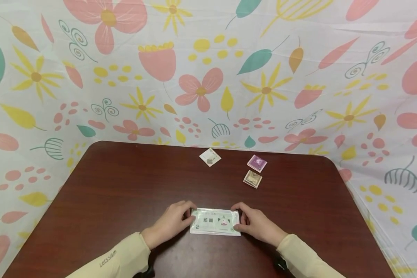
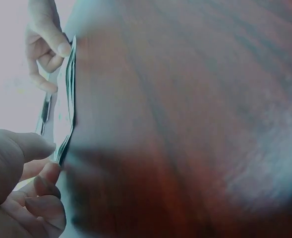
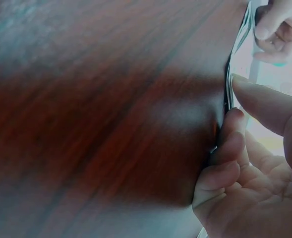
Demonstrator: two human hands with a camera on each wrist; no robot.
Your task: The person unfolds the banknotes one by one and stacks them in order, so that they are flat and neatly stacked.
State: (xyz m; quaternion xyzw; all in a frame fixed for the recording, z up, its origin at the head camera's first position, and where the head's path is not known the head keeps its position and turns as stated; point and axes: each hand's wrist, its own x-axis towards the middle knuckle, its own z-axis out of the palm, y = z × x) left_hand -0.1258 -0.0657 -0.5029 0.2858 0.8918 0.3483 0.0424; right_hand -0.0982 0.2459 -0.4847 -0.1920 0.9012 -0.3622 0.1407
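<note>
A thin stack of pale green play banknotes (image 1: 213, 222) lies near the front of the table, its top note printed with a 2 and a cartoon animal face. At its left end my left hand (image 1: 172, 222) pinches the edge between thumb and fingers. My right hand (image 1: 258, 224) grips the other end the same way. Seen edge-on in the left wrist view, the banknote stack (image 2: 66, 99) shows several layers, slightly fanned apart. In the right wrist view, the thumb of my right hand (image 3: 264, 163) presses on top of the stack, with fingers at its edge.
Toward the back of the dark wooden table (image 1: 125, 181) lie a small folded whitish note (image 1: 210, 157), a folded purple note (image 1: 257, 163) and a folded brown note (image 1: 253, 178). A flower-patterned cloth (image 1: 201, 127) hangs behind the table and along its sides.
</note>
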